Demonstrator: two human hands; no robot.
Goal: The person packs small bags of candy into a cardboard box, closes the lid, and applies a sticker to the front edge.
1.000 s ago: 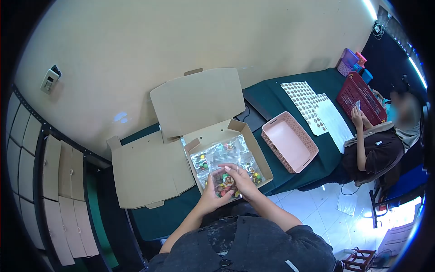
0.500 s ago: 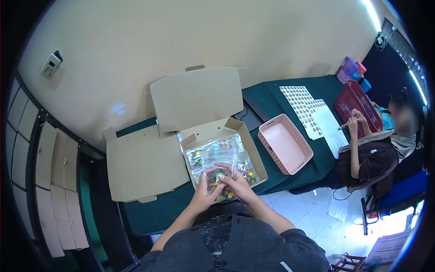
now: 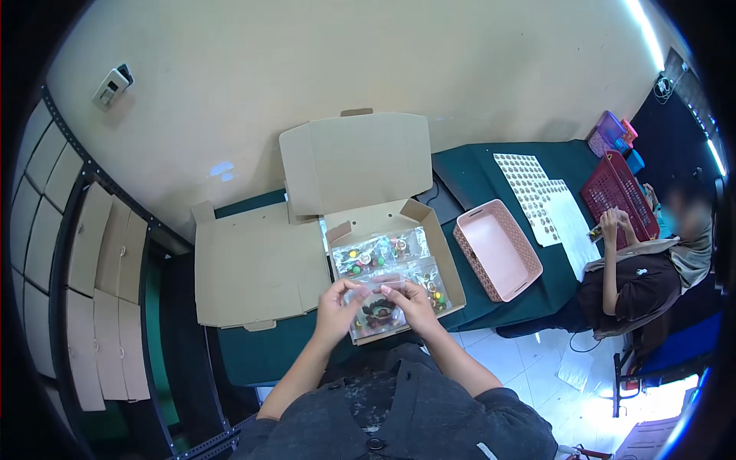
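Between my two hands hangs a clear zip bag [image 3: 377,316] with small dark and coloured pieces in it. My left hand [image 3: 337,305] pinches the bag's top edge at its left side. At the right side of that edge, the fingers of my right hand [image 3: 411,302] are closed on it as well. The bag is over the near part of an open cardboard box [image 3: 454,284]. Inside the box lie several more clear bags [image 3: 366,257] with green, yellow, red and brown pieces. What exactly the pieces are is too small to tell.
A flattened cardboard box [image 3: 257,264] lies left on the green-covered table [image 3: 479,313]. To the right are a pink basket [image 3: 502,253], sticker sheets [image 3: 529,195] and a dark red basket [image 3: 622,192]. Beside them a person [image 3: 640,276] holds a small object. Shelves with boxes [image 3: 92,268] stand left.
My hands have gone from cupping the bag to pinching its top edge, and the bag hangs lower. The view has shifted slightly. The other person's hands have moved a little.
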